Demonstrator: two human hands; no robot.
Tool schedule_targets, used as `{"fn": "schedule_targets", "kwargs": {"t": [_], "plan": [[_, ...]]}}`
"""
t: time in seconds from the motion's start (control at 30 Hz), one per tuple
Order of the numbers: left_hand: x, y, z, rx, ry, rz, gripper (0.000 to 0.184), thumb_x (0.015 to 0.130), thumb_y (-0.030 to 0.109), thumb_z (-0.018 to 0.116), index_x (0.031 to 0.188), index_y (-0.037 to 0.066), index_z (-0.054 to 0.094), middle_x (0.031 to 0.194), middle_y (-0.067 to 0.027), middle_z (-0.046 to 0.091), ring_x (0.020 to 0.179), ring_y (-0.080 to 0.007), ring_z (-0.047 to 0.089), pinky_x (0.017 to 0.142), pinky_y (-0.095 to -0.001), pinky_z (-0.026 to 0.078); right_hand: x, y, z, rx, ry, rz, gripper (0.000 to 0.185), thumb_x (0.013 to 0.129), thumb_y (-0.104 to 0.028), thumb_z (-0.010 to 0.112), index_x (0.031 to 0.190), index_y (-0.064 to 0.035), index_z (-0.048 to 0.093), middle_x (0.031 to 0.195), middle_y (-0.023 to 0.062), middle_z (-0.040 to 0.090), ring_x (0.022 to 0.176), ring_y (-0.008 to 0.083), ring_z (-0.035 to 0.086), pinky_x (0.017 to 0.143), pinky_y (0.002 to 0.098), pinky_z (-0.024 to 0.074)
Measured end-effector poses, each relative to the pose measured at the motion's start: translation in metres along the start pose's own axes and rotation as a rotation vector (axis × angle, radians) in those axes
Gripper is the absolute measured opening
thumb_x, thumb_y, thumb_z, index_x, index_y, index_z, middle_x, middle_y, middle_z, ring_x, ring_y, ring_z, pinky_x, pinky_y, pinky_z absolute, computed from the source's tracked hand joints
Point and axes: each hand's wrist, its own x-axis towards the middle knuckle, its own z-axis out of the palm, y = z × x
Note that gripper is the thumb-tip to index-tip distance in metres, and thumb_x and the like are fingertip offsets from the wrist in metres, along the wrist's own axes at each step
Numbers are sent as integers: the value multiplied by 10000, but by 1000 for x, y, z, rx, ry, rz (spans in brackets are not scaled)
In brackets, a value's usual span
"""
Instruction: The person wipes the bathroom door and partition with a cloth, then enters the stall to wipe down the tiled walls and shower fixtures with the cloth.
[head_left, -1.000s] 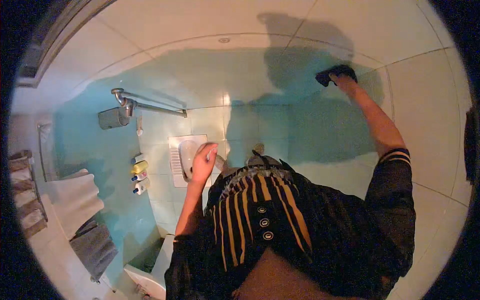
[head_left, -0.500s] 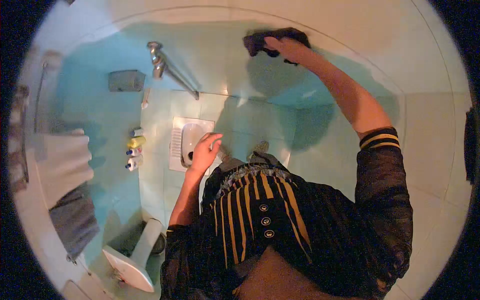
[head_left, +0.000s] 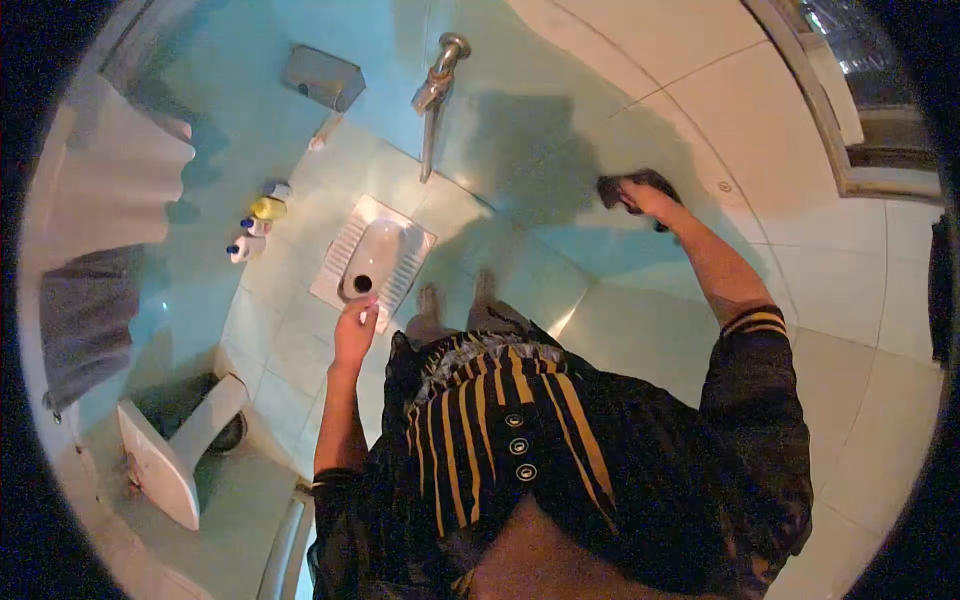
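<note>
A dark cloth (head_left: 662, 184) lies bunched under my right hand (head_left: 643, 198), which presses it against the tiled wall (head_left: 640, 250) at the upper right. The fingers of that hand are on the cloth. My left hand (head_left: 356, 328) hangs over the front edge of the squat toilet (head_left: 383, 250), its fingers curled together. Whether anything small is between those fingers I cannot make out. Both feet stand on the floor to the right of the toilet.
A metal pipe fitting (head_left: 437, 85) and a grey box (head_left: 325, 77) are on the wall ahead. Several bottles (head_left: 262, 218) stand along the left wall. Towels (head_left: 88, 315) hang at the left, near a white basin (head_left: 160, 465). A window frame (head_left: 845, 110) is at the upper right.
The view has turned leftward, bringing the window frame in at upper right. My right hand with the cloth has moved along the wall. My left hand's fingers, apart half a second ago, are now curled.
</note>
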Motion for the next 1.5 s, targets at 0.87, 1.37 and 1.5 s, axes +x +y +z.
{"fn": "schedule_targets", "kwargs": {"t": [0.87, 1.37, 1.5], "plan": [[-14, 71, 89, 5, 58, -166, 203, 810, 144, 573, 992, 58, 603, 957, -109, 601, 867, -232, 580, 761, -309, 454, -1, 44, 63, -238, -154, 292, 626, 832, -489, 429, 1299, -75, 380, 1325, 109, 377, 1203, 248, 353, 1015, 379, 242], [-69, 82, 76, -1, 244, -364, 194, 811, 135, 578, 987, 61, 612, 945, -104, 607, 851, -222, 584, 772, -302, 454, 242, -223, 28, 514, 43, -278, 465, 858, -442, 417, 1102, -66, 542, 1042, 97, 547, 981, 214, 475, 863, 332, 368], [-61, 80, 85, -23, 172, -366, 198, 813, 136, 576, 987, 48, 609, 943, -112, 609, 853, -213, 587, 773, -301, 454, 162, -228, 9, 343, 177, -33, 557, 829, -512, 420, 1113, -48, 538, 1087, 112, 548, 1007, 241, 481, 882, 353, 364]]}}
